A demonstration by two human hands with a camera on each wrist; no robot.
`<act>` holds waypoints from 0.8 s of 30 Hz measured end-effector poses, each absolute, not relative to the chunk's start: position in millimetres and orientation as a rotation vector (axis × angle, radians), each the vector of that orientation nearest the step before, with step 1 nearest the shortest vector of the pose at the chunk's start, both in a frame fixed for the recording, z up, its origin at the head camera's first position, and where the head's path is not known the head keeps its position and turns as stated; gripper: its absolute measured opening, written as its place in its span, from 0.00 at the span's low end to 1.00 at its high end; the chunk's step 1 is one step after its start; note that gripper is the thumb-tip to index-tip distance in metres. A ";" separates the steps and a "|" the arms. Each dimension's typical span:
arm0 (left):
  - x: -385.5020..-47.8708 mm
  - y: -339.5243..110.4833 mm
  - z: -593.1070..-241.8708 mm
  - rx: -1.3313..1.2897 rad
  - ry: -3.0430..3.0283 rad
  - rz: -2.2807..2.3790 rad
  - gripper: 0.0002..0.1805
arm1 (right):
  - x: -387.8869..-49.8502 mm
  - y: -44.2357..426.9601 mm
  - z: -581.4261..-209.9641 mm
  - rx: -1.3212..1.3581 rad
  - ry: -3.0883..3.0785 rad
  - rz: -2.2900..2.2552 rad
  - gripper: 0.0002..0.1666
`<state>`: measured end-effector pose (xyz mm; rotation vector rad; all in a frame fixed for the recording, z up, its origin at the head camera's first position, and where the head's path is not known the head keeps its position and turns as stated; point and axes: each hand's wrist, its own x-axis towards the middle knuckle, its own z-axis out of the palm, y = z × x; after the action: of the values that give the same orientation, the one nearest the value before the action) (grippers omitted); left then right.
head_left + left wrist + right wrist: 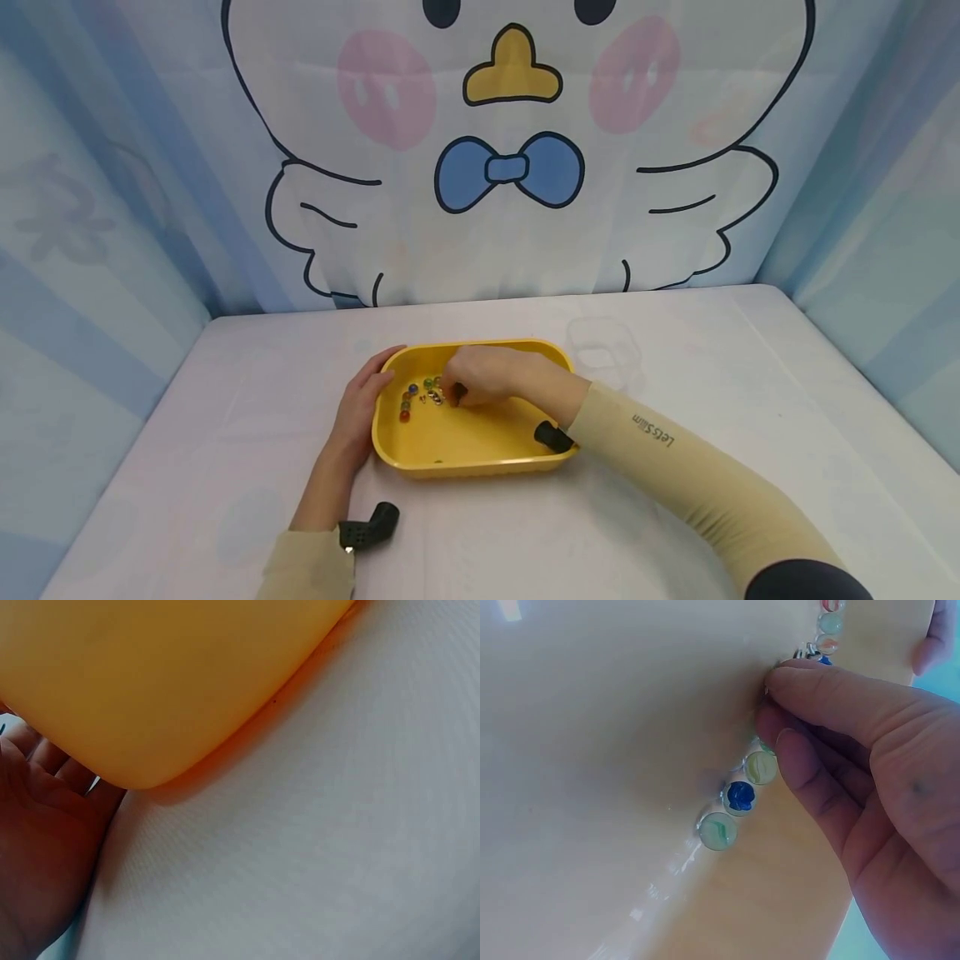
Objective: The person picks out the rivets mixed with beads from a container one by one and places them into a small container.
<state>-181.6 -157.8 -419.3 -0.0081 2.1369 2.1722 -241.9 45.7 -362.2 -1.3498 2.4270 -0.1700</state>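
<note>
1. On my feed, the marbles (739, 798) and small metal pieces (434, 397) lie inside the yellow tray (480, 442), beside the fingertips of the right hand (483, 375).
2. Those right fingers are bent, thumb and forefinger drawn close together; whether they grasp anything, I cannot tell.
3. I count eight visible marbles in the right wrist view: four on either side of the fingertips, some partly covered. The metal pieces are too small to count.
4. The left hand (360, 408) is at the tray's left end, fingers mostly straight against it.
5. The right hand hides part of the marble row, and its forearm crosses the tray's right side.
6. One clear container (603, 346) sits on the desk (750, 383), behind that forearm.
</note>
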 end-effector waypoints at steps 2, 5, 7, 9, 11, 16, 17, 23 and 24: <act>-181.6 -157.3 -419.4 -0.010 2.137 2.172 0.25 | -241.6 45.8 -362.3 -1.336 2.423 -0.177 0.06; -181.4 -156.8 -419.4 -0.012 2.137 2.170 0.25 | -241.1 46.3 -361.8 -1.314 2.420 -0.179 0.07; -181.1 -156.8 -419.4 -0.017 2.139 2.168 0.25 | -241.0 46.9 -361.6 -1.301 2.416 -0.180 0.07; -180.8 -157.2 -419.2 -0.019 2.141 2.166 0.25 | -241.3 47.6 -361.4 -1.295 2.412 -0.184 0.07; -180.9 -157.7 -419.0 -0.020 2.145 2.163 0.25 | -242.0 48.4 -360.7 -1.286 2.404 -0.199 0.07; -181.6 -158.2 -419.9 -0.036 2.153 2.158 0.25 | -244.7 50.8 -358.5 -1.263 2.392 -0.244 0.08; -181.4 -158.3 -420.1 -0.040 2.153 2.158 0.25 | -245.2 51.2 -357.9 -1.263 2.391 -0.256 0.08; -181.6 -158.2 -421.2 -0.039 2.149 2.156 0.26 | -245.0 55.2 -351.0 -1.285 2.386 -0.353 0.05; -181.9 -158.0 -421.6 -0.037 2.149 2.157 0.26 | -244.6 56.4 -349.0 -1.289 2.386 -0.369 0.05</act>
<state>-181.9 -158.0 -421.6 -0.0373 2.1494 2.1568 -244.6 56.4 -349.0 -1.2893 2.3862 -0.3688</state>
